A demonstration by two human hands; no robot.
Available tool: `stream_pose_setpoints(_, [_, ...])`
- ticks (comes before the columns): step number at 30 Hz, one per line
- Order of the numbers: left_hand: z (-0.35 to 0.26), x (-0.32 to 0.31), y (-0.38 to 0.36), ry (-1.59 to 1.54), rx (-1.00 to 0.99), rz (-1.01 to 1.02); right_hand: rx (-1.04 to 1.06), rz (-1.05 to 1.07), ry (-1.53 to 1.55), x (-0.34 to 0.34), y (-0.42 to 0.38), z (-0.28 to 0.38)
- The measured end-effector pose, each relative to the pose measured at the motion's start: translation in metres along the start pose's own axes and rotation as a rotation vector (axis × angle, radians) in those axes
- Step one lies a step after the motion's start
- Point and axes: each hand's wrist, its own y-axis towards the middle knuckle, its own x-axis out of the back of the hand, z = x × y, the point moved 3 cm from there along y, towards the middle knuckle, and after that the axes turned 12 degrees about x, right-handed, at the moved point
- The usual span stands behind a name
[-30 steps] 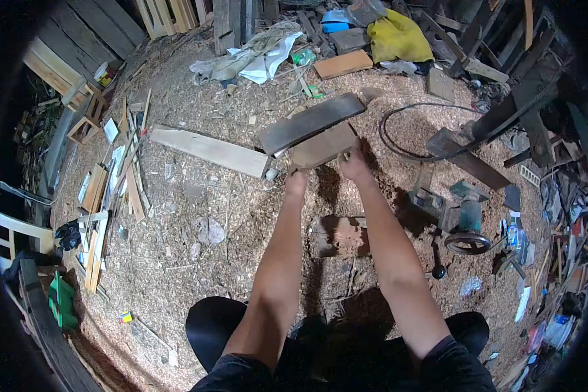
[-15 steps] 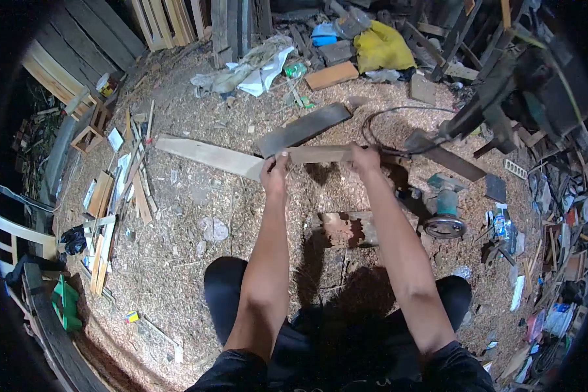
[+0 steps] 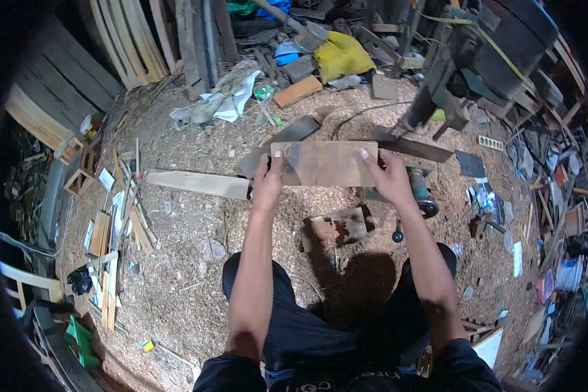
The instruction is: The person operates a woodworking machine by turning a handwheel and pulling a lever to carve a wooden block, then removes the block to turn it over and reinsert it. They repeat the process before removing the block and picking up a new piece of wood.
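Note:
A flat, pale wooden board [image 3: 325, 164] is held up before me with its broad face showing. My left hand [image 3: 268, 179] grips its left end, thumb on the face. At the right end my right hand [image 3: 391, 176] closes round the edge, its thumb also on the face. Partly behind the board lies a dark plank [image 3: 284, 137]. Another light plank [image 3: 199, 183] rests on the ground left of my left hand. Below the board is a short wood block [image 3: 338, 227] with a torn-looking reddish surface. A green power tool [image 3: 419, 189] sits partly hidden behind my right hand.
Wood shavings cover the ground [image 3: 183, 274]. Scrap sticks [image 3: 108, 242] lie at the left, near a green plastic object [image 3: 80, 344]. A yellow sack [image 3: 343, 60] and a brick-coloured block [image 3: 298, 91] are at the back. Mixed clutter [image 3: 562, 274] lines the right side.
The board has turned from nearly edge-on to show its broad face and come nearer. Both hands still hold its ends. My view has shifted, and the power tool is now more hidden.

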Motion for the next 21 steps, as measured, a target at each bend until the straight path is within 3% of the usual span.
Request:
stream_pose_setpoints(3, [-0.041, -0.021, -0.043, -0.083, 0.106, 0.395, 0.002, -0.149, 0.051, 0.025, -0.017, -0.011])
stream_pose_setpoints(7, [-0.034, -0.04, -0.041, -0.037, 0.039, 0.57, -0.003, -0.163, 0.047, 0.055, -0.033, -0.028])
stream_pose_setpoints(11, [-0.03, -0.061, -0.047, -0.104, 0.098, 0.65, -0.076, -0.18, 0.024, 0.075, -0.045, -0.061])
stream_pose_setpoints(15, [-0.026, -0.074, -0.046, -0.141, 0.095, 0.662, -0.215, -0.116, 0.072, 0.087, -0.051, -0.046])
stream_pose_setpoints(21, [-0.03, -0.079, -0.049, -0.111, 0.082, 0.662, -0.081, -0.135, 0.249, 0.087, -0.051, -0.039])
